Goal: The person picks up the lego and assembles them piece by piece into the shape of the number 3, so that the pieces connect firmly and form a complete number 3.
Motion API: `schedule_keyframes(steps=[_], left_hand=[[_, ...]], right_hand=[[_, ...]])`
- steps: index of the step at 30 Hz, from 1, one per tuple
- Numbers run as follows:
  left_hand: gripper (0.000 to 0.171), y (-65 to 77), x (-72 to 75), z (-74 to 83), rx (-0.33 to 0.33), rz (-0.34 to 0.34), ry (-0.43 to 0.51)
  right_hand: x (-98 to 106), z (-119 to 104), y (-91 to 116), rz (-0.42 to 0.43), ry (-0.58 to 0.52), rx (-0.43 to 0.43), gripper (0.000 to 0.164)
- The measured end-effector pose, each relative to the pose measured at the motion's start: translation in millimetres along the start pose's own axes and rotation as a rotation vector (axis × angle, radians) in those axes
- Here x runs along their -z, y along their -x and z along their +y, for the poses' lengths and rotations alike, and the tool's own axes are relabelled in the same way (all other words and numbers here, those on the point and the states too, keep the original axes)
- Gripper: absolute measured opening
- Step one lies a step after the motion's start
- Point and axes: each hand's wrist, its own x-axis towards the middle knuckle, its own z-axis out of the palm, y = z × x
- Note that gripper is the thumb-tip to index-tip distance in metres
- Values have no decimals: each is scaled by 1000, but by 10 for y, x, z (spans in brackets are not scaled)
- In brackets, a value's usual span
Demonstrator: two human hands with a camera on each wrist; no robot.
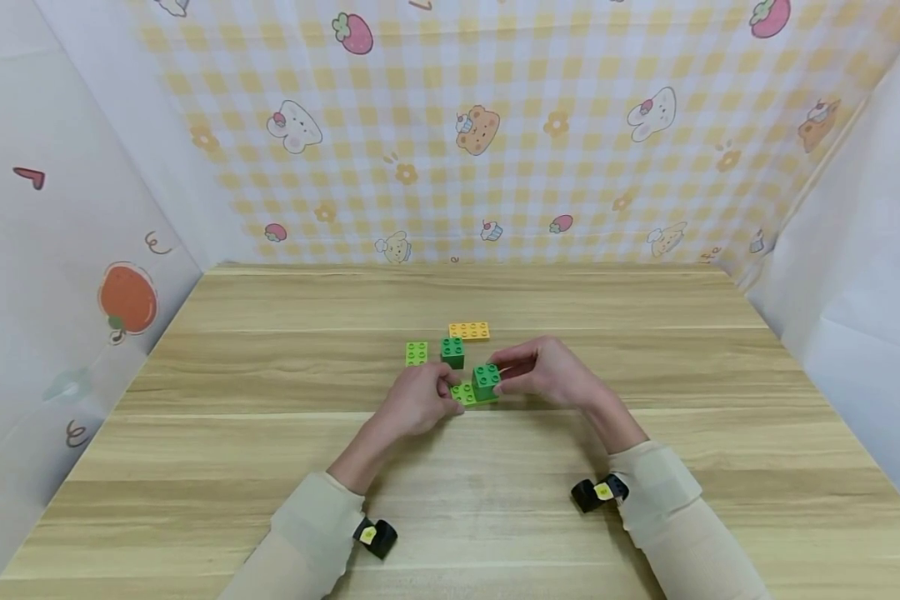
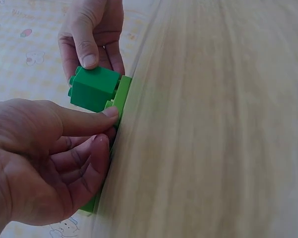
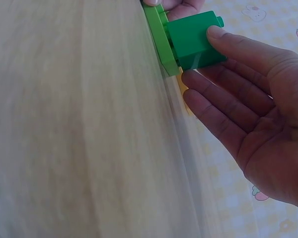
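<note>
"Left hand [image 1: 420,397] first: what's it got?"

"It's closed in a pinch, thumb and curled fingers on the near-left end of a lime flat brick [image 1: 462,394], steadying it on the bench [image 1: 495,500]."

"And the right hand [image 1: 551,373]?"

"Only a little way open, just the width of what it grips: a green block [image 1: 486,380]. Its thumb is on one side and fingertips are on the other. That block is over the end of the lime brick nearer the right hand, studs up."

"Seated, would you say?"

"Not fully. From the right wrist you can see a slit between the two, with studs showing in it. I'd call this the joining step: one hand braces, the other fits."

"So what does it call for?"

"To my mind, squaring the block over the studs and a firm push down from the right hand, while the left hand keeps the brick from sliding. Pushed askew, it could catch on one edge."

"Anything past the hands?"

"Just beyond the left hand's knuckles, a second lime piece [image 1: 417,353]. Beyond the left fingertips, between the hands, another green block [image 1: 452,352], upright. Farther out past both hands, a yellow flat brick [image 1: 468,332]. Nobody's touching those three."
</note>
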Motion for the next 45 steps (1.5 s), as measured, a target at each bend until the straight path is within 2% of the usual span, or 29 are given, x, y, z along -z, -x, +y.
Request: schedule_keyframes(steps=[7,17,29,45], left_hand=[[31,0,32,-51,20,-27,128],[32,-3,14,-109,34,-53,213],[32,-17,-11,-135,27,-63,225],[29,-7,35,-145,42,-59,240]], right_hand=[[7,-17,-1,3,15,0,39],[0,-10,24,11,21,-8,40],[-5,-1,50,8,16,-25,42],[-63,-20,13,18,48,8,42]])
